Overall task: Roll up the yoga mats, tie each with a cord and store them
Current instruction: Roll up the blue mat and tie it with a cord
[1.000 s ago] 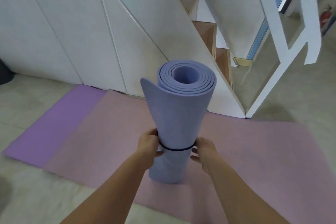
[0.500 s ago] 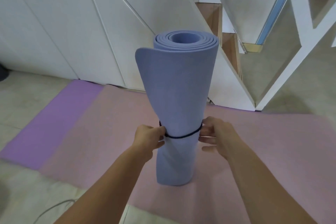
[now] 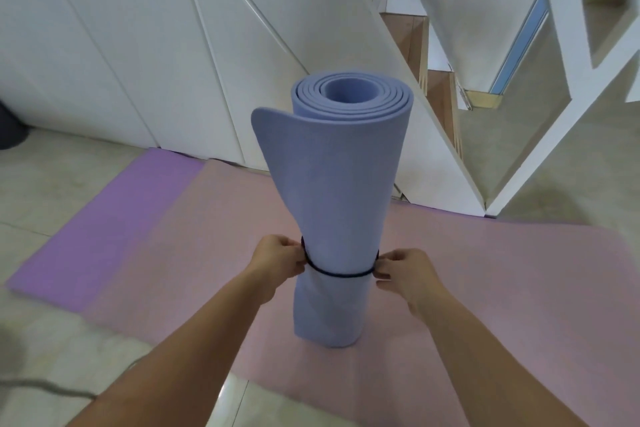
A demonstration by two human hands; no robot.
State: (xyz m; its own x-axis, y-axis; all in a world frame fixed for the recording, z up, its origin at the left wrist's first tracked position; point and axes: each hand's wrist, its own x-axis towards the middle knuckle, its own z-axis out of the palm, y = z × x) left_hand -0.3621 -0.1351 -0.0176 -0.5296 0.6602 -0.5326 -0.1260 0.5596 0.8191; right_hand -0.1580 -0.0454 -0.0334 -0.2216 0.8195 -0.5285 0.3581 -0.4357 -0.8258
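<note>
A: Item and place?
B: One rolled blue foam yoga mat [image 3: 339, 211], upright on a flat pink foam mat [image 3: 502, 270]; thin black cord [image 3: 337, 274] round its lower part.
A: Grip?
B: Both curled: left hand [image 3: 278, 255] and right hand [image 3: 405, 270] each pinch the cord at the roll's sides.

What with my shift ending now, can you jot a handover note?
Left hand: fingers pinch the thin dark cord at the roll's left side.
Right hand: pinches it on the right.
The rolled blue foam yoga mat stands upright on the flat pink yoga mat; a flat purple yoga mat lies at its left.
Done: blue mat rolled, cord looped round its lower part; no knot visible.
Left: finish the tie, store it, then roll, tie and store the other two.
</note>
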